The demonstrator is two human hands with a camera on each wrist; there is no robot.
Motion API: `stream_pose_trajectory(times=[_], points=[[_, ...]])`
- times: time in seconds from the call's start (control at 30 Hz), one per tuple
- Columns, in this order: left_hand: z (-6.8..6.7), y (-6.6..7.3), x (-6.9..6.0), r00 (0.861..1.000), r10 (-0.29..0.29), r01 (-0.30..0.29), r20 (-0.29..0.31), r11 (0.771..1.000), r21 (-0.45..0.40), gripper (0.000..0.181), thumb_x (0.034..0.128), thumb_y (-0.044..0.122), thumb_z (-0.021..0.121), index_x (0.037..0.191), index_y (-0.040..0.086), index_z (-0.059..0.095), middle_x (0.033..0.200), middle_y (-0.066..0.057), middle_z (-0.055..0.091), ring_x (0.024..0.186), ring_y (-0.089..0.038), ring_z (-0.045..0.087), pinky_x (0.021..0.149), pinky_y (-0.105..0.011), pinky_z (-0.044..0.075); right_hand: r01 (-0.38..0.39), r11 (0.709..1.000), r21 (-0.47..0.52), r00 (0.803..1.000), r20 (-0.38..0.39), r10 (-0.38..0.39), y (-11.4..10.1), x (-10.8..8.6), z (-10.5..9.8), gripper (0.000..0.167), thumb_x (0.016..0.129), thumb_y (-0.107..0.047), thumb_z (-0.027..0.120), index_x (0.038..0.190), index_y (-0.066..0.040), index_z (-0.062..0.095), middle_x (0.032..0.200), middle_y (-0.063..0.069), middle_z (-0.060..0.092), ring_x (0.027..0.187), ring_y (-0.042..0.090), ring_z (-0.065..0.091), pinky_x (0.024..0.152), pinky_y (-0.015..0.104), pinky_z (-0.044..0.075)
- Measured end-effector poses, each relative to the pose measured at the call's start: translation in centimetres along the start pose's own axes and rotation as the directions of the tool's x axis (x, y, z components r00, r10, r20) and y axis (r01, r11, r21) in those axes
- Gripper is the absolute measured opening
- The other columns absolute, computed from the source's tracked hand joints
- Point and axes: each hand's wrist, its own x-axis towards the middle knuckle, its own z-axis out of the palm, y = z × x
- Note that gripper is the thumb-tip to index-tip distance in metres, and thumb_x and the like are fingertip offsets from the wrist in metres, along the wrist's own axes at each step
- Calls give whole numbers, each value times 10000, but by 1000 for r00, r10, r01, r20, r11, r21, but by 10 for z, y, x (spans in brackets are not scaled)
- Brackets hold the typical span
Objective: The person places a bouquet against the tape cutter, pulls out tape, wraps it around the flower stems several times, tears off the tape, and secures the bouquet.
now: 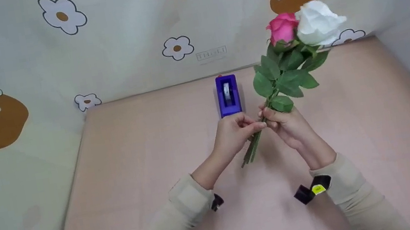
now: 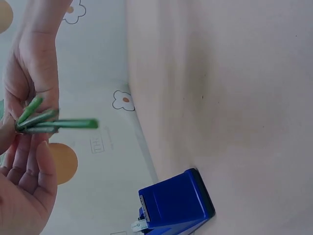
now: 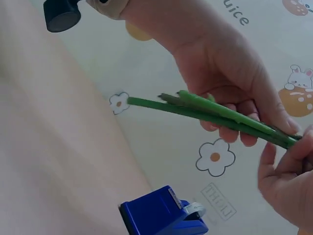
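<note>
A small bunch of roses, one pink and one white, is held tilted above the table, blooms away from the person. Under the leaves, the right hand grips the green stems. The left hand meets it there, its thumb and fingers pinching the stems just below the right hand. The stem ends stick out loose toward the person. Whether anything is wrapped round the stems is hidden by the fingers. Just beyond the left hand stands a blue tape dispenser holding a roll of tape.
A pink tabletop lies beneath the hands. Behind and to the left is a pale backdrop printed with flowers and rabbits. Black cameras are strapped at both wrists, below the light sleeves.
</note>
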Motion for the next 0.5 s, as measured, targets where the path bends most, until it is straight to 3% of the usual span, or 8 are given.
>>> stream_pose_trajectory(times=[0.1,0.17,0.33,0.43,0.5], points=[[-1,-1,0,998,-28,30,63,999,-25,175,751,141,749,754,-21,684,690,-108,680,501,-49,549,506,-195,483,-30,995,-99,994,106,40,-2,1,-6,152,877,34,546,838,-70,650,741,14,644,496,26,439,602,158,422],[-1,-3,1,994,-43,47,100,998,-46,168,751,127,748,764,-29,687,689,-100,681,501,-54,559,510,-195,481,-37,993,-113,984,168,56,-1,2,-9,160,876,35,546,841,-77,656,745,5,656,484,12,439,571,143,410],[-3,-6,3,976,-106,136,188,979,-154,178,786,124,715,832,-43,680,659,-21,659,536,-79,578,515,-198,463,-89,993,77,958,278,65,2,1,-13,42,842,-55,623,863,-60,659,777,19,668,443,-5,373,547,121,383],[-2,-9,4,951,-149,214,271,950,-226,207,830,121,665,902,-74,665,728,-51,688,574,-82,597,548,-222,494,-113,977,181,940,339,46,4,1,-14,75,826,-96,631,879,-56,666,799,24,675,453,18,347,634,149,417],[-2,-12,3,913,-168,286,372,913,-290,255,881,128,600,972,-107,636,834,-119,703,602,-89,625,616,-267,529,-115,970,213,929,369,29,5,0,-14,83,833,-100,619,888,-64,669,818,22,679,476,24,375,647,160,431]])
